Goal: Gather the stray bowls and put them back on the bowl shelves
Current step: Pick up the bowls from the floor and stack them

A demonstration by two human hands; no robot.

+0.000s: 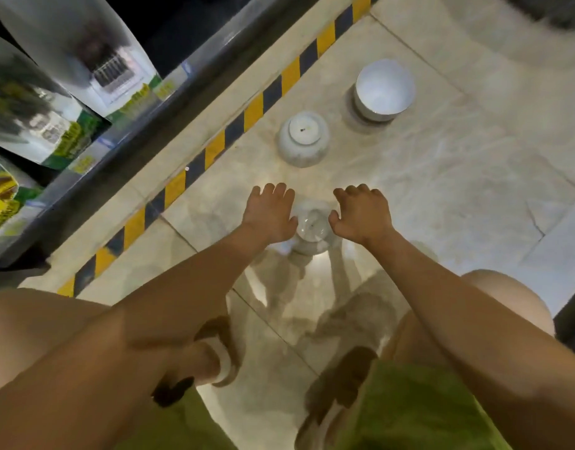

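Nearest the camera, the person's bare knees and green shorts filled the lower frame, with blurred feet on the glossy tiled floor below. Both forearms reached forward and down to an upturned white bowl lying base-up on the floor. The left hand lay against the bowl's left side and the right hand against its right side, so the bowl sat directly between the two palms. The fingers curled downward past the far rim, each grip loosely cupped, but whether either one truly grasped the bowl could not be told, as the hands covered its flanks and the picture was smeared by motion. Just beyond the hands stood a second upturned bowl, its round foot facing up. Farther off and to the right rested a third bowl, mouth up and tilted. A yellow-and-black striped strip ran diagonally along the floor beside a dark shelf edge, where blurred packaged goods were cut off at the left.
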